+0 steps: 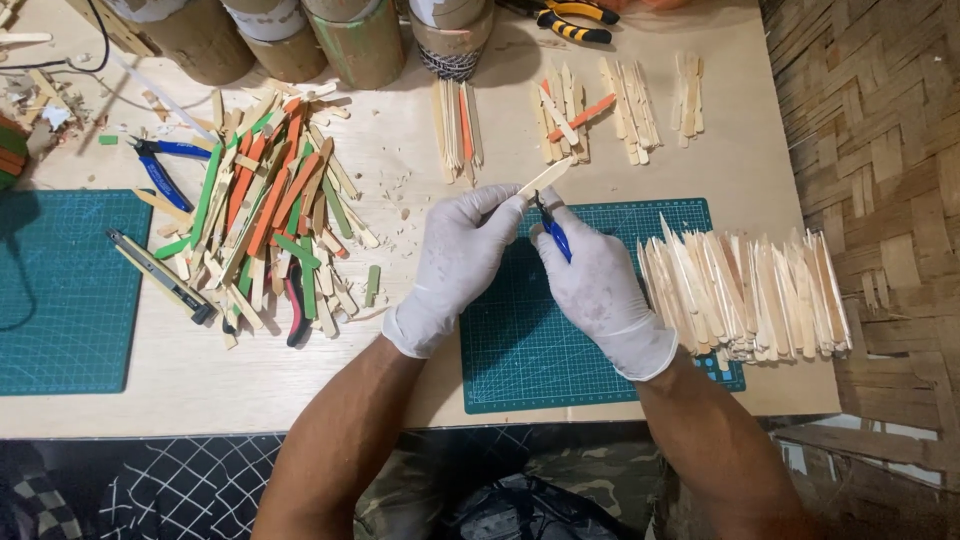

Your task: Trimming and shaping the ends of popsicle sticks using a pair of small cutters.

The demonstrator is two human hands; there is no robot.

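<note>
Two hands in wrinkled white gloves meet above a gridded green cutting mat (520, 340): the left hand (458, 262) pinches a flat, pale wooden stick (545, 178), while the right hand (597, 285) grasps blue-handled cutters (551, 229) just under it; trimmed sticks (745, 295) are heaped right of the grip.

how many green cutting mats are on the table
2. One cutting mat lies under the gloved hands, a stack of sticks covering its right end. The other mat sits at the table's left edge, cut off by the picture.
</note>
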